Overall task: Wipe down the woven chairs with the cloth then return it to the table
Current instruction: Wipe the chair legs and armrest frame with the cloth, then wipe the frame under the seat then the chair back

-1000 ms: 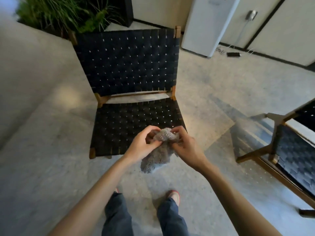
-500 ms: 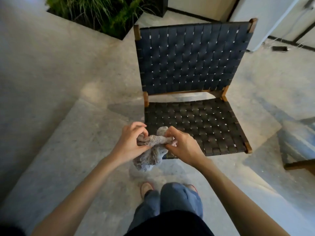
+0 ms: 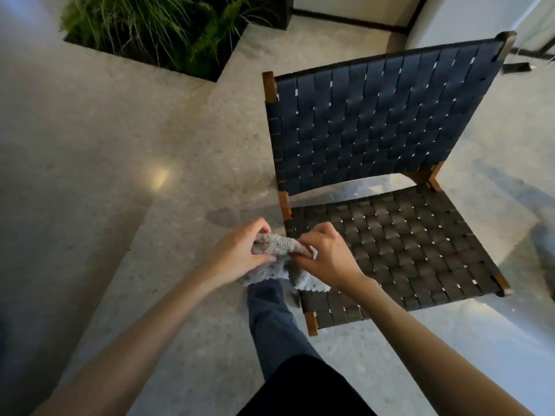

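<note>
Head view: grey fuzzy cloth point(image 3: 276, 246) is bunched btwn both hands, up in the air by the left edge of the woven chair point(image 3: 375, 124) seat, lower part hanging over a dark trouser leg point(image 3: 270, 319). Left hand point(image 3: 237, 253) has fingers & thumb curled round the cloth's left end; right hand point(image 3: 326, 256) pinches the right end w/ curled fingers. Chair, dark straps on wood frame, stands on speckled floor point(image 3: 120, 175), w/ a grass planter point(image 3: 156, 31) top left.

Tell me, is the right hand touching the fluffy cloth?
Touching. The head view shows the right hand pinching the grey cloth with curled fingers; the left hand grips its other end.
</note>
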Demonstrator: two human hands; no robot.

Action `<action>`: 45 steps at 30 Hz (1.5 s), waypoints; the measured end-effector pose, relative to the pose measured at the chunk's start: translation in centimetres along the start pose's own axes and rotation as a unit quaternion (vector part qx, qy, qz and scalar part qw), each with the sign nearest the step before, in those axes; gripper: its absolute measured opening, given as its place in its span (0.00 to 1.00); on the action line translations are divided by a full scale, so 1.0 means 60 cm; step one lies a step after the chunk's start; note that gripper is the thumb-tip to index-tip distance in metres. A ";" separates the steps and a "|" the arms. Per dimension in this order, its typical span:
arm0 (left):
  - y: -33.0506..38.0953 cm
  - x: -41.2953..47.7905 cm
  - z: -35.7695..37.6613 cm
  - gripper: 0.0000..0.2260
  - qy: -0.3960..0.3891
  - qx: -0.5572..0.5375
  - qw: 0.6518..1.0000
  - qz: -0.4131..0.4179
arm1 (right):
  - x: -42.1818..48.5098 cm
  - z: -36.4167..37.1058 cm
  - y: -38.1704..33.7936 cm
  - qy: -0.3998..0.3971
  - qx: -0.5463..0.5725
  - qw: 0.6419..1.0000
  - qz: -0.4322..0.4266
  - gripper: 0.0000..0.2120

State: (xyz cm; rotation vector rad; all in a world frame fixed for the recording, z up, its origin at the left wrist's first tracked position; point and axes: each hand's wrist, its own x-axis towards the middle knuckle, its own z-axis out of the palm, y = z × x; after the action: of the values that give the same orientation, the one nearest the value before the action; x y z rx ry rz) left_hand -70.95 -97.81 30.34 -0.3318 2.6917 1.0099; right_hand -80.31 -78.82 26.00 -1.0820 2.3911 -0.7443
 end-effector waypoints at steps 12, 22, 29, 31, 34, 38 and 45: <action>-0.093 0.268 -0.111 0.12 -0.134 0.147 0.971 0.131 | 0.183 -0.033 0.015 0.023 0.074 0.968 0.239 0.15; -0.126 0.424 -0.109 0.09 -0.222 0.125 0.939 0.230 | 0.175 0.009 0.008 0.068 0.048 0.900 0.427 0.08; -0.138 0.474 -0.080 0.15 -0.313 0.181 0.871 0.333 | 0.150 0.103 -0.051 0.211 0.123 0.779 0.577 0.11; -0.145 0.478 -0.066 0.16 -0.330 0.187 0.858 0.346 | 0.144 0.128 -0.065 0.240 0.146 0.748 0.601 0.10; -0.155 0.483 -0.035 0.17 -0.342 0.183 0.848 0.361 | 0.135 0.166 -0.068 0.267 0.168 0.712 0.628 0.09; -0.180 0.496 0.031 0.14 -0.359 0.168 0.847 0.353 | 0.125 0.225 -0.039 0.314 0.181 0.669 0.649 0.09; -0.252 0.542 0.182 0.06 -0.360 0.092 0.863 0.343 | 0.104 0.350 0.064 0.389 0.176 0.637 0.642 0.07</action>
State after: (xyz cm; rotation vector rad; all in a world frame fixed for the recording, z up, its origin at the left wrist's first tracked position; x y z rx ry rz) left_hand -95.57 -105.66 3.17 0.9263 2.1515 0.7773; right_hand -74.57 -87.80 6.48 1.3611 2.5425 -1.0441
